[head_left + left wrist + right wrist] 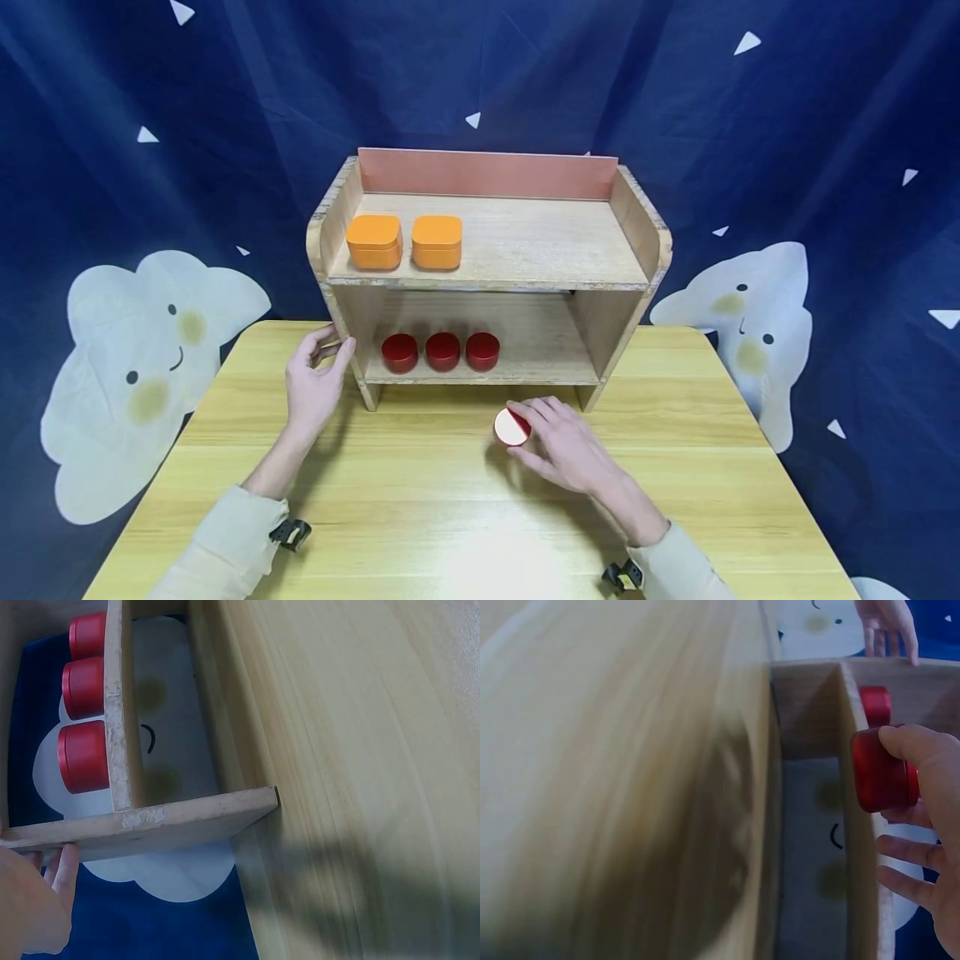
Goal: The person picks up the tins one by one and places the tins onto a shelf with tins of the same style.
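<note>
My right hand (562, 442) pinches a round red tin (512, 427) between thumb and fingers, in front of the small wooden shelf (487, 283). Light glares white on the tin's lid in the head view. In the right wrist view the same tin (881, 771) shows its red side, with the lower fingers spread clear of it. Three more red tins (443, 352) stand in a row on the lower board, from its left end to about the middle. My left hand (315, 383) rests its fingertips (66, 866) against the outer face of the shelf's left side panel (165, 825).
Two orange lidded boxes (437, 242) sit side by side at the left of the top board. The shelf stands toward the back of a light wooden table (420, 500). Behind hangs a dark blue curtain (525, 75) with white cloud faces and triangles.
</note>
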Available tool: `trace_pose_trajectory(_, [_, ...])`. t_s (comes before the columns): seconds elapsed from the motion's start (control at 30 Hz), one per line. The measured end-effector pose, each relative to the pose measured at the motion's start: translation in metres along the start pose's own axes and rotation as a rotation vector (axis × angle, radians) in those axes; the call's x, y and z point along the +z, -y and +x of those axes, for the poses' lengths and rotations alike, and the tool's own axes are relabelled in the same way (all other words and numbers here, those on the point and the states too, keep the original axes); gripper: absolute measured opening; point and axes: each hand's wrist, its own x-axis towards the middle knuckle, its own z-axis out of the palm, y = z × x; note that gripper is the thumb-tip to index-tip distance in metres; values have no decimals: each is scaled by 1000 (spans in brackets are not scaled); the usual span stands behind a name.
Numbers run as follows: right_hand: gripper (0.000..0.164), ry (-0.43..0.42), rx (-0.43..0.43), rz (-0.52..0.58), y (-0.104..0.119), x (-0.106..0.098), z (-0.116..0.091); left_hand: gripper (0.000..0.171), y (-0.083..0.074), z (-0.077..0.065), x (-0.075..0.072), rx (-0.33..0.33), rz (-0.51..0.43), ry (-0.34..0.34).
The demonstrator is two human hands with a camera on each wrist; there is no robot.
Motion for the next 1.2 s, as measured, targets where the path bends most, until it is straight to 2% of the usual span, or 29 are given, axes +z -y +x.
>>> trace_pose_trajectory(0.6, [61, -161, 74, -60, -15, -10, 21, 30, 0, -1, 0, -8, 6, 1])
trace_pose_trajectory(0.97, [62, -170, 162, -63, -17, -5, 33, 31, 0, -1, -1, 4, 30, 1])
trace_pose_trajectory(1.2, [61, -179, 189, -50, -24, 0, 44, 30, 0, -1, -1, 9, 10, 3])
